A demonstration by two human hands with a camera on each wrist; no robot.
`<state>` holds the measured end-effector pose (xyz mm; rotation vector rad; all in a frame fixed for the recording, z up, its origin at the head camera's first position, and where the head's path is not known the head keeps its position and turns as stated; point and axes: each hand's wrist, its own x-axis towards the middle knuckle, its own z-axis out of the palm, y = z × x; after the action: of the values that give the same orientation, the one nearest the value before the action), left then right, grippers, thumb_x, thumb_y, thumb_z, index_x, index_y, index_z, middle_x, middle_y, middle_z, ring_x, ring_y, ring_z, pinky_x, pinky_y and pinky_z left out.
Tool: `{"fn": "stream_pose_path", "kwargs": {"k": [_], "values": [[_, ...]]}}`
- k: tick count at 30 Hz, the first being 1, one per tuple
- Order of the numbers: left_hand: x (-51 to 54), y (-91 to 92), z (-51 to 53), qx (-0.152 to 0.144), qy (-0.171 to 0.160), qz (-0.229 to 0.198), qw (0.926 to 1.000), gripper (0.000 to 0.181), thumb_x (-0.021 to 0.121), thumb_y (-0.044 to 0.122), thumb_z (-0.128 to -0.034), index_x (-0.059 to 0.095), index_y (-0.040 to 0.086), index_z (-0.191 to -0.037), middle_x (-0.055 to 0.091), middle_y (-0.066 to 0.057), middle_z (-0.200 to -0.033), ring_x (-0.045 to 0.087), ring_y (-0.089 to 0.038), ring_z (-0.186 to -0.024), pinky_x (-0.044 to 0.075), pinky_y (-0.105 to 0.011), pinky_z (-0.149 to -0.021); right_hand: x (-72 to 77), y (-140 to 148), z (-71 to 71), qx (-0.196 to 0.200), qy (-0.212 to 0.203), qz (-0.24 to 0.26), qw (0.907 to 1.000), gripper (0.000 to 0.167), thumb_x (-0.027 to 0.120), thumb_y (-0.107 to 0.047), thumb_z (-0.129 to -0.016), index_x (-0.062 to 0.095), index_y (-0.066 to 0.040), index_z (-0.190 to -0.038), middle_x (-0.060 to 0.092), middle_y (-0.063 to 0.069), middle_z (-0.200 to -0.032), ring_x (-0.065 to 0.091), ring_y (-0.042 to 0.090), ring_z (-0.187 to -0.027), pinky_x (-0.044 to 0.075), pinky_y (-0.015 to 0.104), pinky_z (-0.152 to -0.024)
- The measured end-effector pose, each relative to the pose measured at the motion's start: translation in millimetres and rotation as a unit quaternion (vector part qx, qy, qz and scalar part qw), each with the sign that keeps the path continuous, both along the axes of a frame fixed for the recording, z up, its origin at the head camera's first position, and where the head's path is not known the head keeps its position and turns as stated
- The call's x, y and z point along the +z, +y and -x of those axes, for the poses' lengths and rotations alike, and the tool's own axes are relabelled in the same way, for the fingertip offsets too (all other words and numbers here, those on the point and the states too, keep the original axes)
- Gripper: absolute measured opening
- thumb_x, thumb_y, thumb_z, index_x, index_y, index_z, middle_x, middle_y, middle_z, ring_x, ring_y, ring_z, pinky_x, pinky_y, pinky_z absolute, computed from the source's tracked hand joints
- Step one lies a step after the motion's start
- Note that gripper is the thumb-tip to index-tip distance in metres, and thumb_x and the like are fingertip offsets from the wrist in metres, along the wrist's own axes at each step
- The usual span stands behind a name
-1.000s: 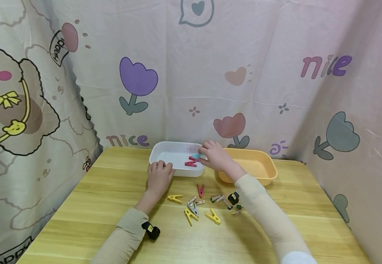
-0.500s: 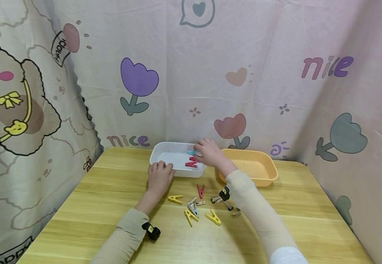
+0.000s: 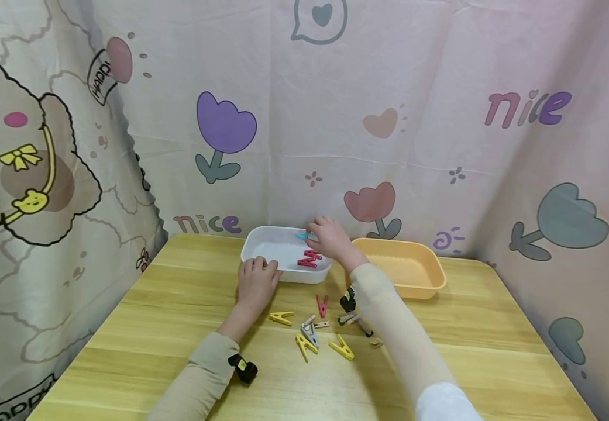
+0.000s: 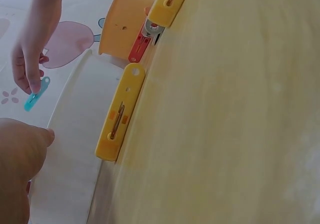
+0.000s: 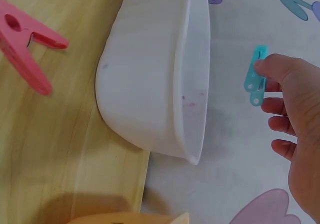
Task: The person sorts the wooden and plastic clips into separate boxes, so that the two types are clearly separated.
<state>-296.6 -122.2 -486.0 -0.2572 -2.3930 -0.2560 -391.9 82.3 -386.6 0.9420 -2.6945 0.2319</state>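
The right hand [image 3: 330,238] pinches a light blue clothespin [image 5: 256,74] between thumb and finger, above the white basin [image 3: 267,245]; in the right wrist view its other fingers are loosely bent. Two red clothespins [image 3: 307,263] lie inside the basin at its right end. At the basin's front left rim rests the left hand [image 3: 255,286], its fingertips over the edge. In the left wrist view the left hand [image 4: 20,169] shows its thumb along the basin wall, most fingers hidden.
A yellow-orange basin [image 3: 425,286] stands to the right of the white one. In front lie a pink-red clothespin [image 3: 322,306], several yellow ones [image 3: 342,348], a grey one [image 3: 309,334] and small wooden ones, some partly behind the right sleeve. A patterned curtain hangs behind the table.
The right hand has moved left and slightly back over the white basin, carrying the light blue clothespin. The left hand has stayed on the rim. The head view has shifted slightly.
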Motion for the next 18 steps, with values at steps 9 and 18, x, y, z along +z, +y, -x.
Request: {"fn": "stream_pose_path", "kwargs": {"k": [9, 18], "values": [[-0.6, 0.2, 0.5, -0.001, 0.009, -0.001, 1.0, 0.018, 0.07, 0.03, -0.0892, 0.066, 0.015, -0.098, 0.055, -0.011, -0.092, 0.048, -0.031, -0.087, 0.042, -0.047, -0.085, -4.9, -9, 12.4, -0.011, 0.001, 0.0, 0.9999, 0.026, 0.064, -0.033, -0.093, 0.068, -0.013, -0.108, 0.062, 0.006, -0.109, 0.055, 0.025, -0.105, 0.046, 0.043, -0.096], [1.5, 0.6, -0.5, -0.001, 0.01, 0.008, 0.9999, 0.019, 0.069, 0.032, -0.0896, 0.066, 0.015, -0.098, 0.055, -0.01, -0.092, 0.048, -0.03, -0.086, 0.041, -0.045, -0.082, -10.0, -17, 20.5, -0.027, -0.028, 0.003, 0.9992, 0.027, 0.065, -0.033, -0.093, 0.068, -0.014, -0.112, 0.061, 0.007, -0.115, 0.053, 0.024, -0.108, 0.045, 0.043, -0.1]]}}
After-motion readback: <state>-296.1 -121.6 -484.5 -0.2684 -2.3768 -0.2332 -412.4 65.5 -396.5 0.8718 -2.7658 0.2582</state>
